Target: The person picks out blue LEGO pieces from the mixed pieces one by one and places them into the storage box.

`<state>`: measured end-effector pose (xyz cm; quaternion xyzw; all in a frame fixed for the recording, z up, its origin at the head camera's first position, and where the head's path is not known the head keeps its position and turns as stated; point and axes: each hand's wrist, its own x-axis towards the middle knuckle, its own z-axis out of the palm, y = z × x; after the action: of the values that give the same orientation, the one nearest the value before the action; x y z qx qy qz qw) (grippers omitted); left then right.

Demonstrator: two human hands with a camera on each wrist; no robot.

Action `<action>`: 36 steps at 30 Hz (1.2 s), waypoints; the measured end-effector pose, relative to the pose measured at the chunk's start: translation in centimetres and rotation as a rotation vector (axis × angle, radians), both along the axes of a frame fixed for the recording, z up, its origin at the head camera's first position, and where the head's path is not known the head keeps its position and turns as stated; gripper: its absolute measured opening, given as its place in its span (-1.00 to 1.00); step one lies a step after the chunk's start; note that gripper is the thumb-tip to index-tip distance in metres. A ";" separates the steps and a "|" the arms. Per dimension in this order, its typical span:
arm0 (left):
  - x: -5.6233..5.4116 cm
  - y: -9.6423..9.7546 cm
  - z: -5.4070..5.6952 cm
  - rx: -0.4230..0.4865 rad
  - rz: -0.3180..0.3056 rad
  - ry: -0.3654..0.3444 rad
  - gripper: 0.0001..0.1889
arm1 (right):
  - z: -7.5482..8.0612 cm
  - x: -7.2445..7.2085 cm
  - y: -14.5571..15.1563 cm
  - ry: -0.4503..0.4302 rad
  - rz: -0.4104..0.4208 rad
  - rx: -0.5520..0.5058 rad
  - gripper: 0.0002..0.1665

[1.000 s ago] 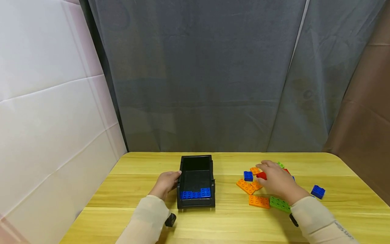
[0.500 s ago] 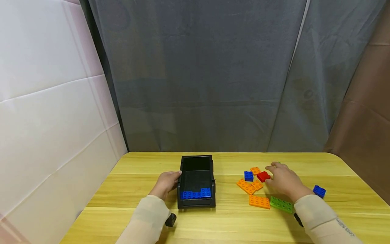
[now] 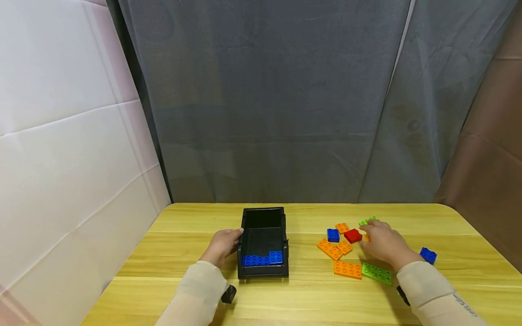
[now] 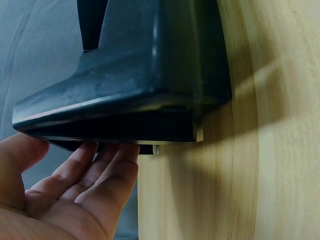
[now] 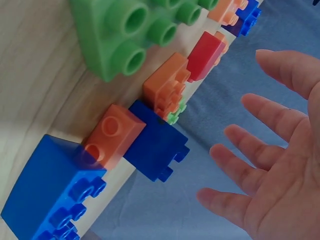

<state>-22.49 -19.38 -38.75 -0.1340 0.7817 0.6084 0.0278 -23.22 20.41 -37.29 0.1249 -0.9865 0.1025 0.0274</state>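
My left hand holds the left side of a black open bin. In the left wrist view the thumb lies at the rim, with the curled fingertips against the side. Blue bricks lie inside at the near end. My right hand hovers over the loose toy bricks, its fingers spread and holding nothing. In the right wrist view a large green brick, a red brick, orange bricks and blue bricks show beside the hand. Part of the pile is hidden beneath the hand.
A lone blue brick lies right of my right hand. Orange bricks and a green brick lie nearest on the wooden table. A grey curtain hangs behind, with a white sheet at left.
My right hand has shifted to the right and slightly nearer, uncovering the red brick and part of a light green brick at the back. The left hand and bin stay put.
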 end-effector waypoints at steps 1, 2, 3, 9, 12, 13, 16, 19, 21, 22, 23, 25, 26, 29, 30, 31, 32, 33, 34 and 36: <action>0.0 0.0 0.0 -0.001 0.000 0.000 -0.59 | -0.1 0.0 0.1 0.001 0.001 0.003 -0.46; 0.0 0.0 0.0 -0.001 0.000 0.001 -0.59 | -0.2 -0.1 0.2 0.002 0.001 0.003 -0.46; 0.0 0.0 0.0 -0.001 0.000 0.002 -0.59 | -0.3 -0.1 0.3 0.004 0.001 0.006 -0.46; 0.0 0.0 0.0 0.002 0.005 -0.003 -0.59 | -0.6 -0.3 0.7 -0.005 -0.004 0.008 -0.47; 0.0 0.0 0.0 0.006 0.006 -0.006 -0.58 | -0.7 -0.3 1.0 -0.022 -0.011 0.009 -0.45; 0.0 0.0 0.0 0.005 0.005 -0.005 -0.58 | -0.8 -0.3 1.1 -0.027 -0.012 0.011 -0.45; 0.0 0.0 0.1 0.001 0.004 -0.004 -0.58 | -0.8 -0.3 1.3 -0.042 -0.020 0.009 -0.43; 0.0 0.0 0.1 -0.001 0.005 -0.003 -0.59 | -0.9 -0.3 1.5 -0.054 -0.027 0.007 -0.41; 0.0 0.0 0.1 -0.003 0.003 -0.002 -0.59 | -1.0 -0.3 1.6 -0.060 -0.033 0.007 -0.41; 0.0 0.0 0.1 -0.003 0.001 -0.001 -0.59 | -1.0 -0.3 1.7 -0.063 -0.035 0.009 -0.41; 0.0 0.0 0.0 -0.003 -0.001 -0.001 -0.59 | -1.1 -0.3 1.7 -0.069 -0.038 0.012 -0.41; 0.1 -0.1 0.0 -0.003 -0.006 0.000 -0.59 | -1.2 -0.4 1.9 -0.087 -0.048 0.015 -0.41; 0.1 -0.1 0.0 -0.004 -0.008 0.001 -0.59 | -1.2 -0.4 2.0 -0.094 -0.051 0.018 -0.41; 0.1 -0.1 0.0 -0.003 -0.011 0.002 -0.59 | -1.3 -0.4 2.1 -0.117 -0.062 0.024 -0.40; 0.1 -0.1 0.0 -0.003 -0.007 0.002 -0.60 | -1.4 -0.4 2.2 -0.118 -0.062 0.028 -0.40; 0.1 -0.1 0.0 -0.003 -0.004 0.001 -0.60 | -1.4 -0.4 2.3 -0.119 -0.064 0.031 -0.40; 0.1 0.0 0.1 -0.003 -0.002 0.001 -0.60 | -1.5 -0.4 2.3 -0.120 -0.064 0.034 -0.40; 0.1 0.0 0.1 -0.003 -0.002 0.001 -0.61 | -1.5 -0.4 2.4 -0.122 -0.066 0.034 -0.40; 0.1 0.0 0.1 -0.002 0.000 0.001 -0.61 | -1.6 -0.4 2.4 -0.122 -0.065 0.035 -0.40; 0.1 -0.1 0.1 -0.001 0.004 0.000 -0.61 | -1.6 -0.5 2.5 -0.124 -0.066 0.035 -0.40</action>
<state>-22.37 -19.43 -38.63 -0.1358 0.7817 0.6082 0.0264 -23.68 22.96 -38.88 0.0865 -0.9915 0.0918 -0.0324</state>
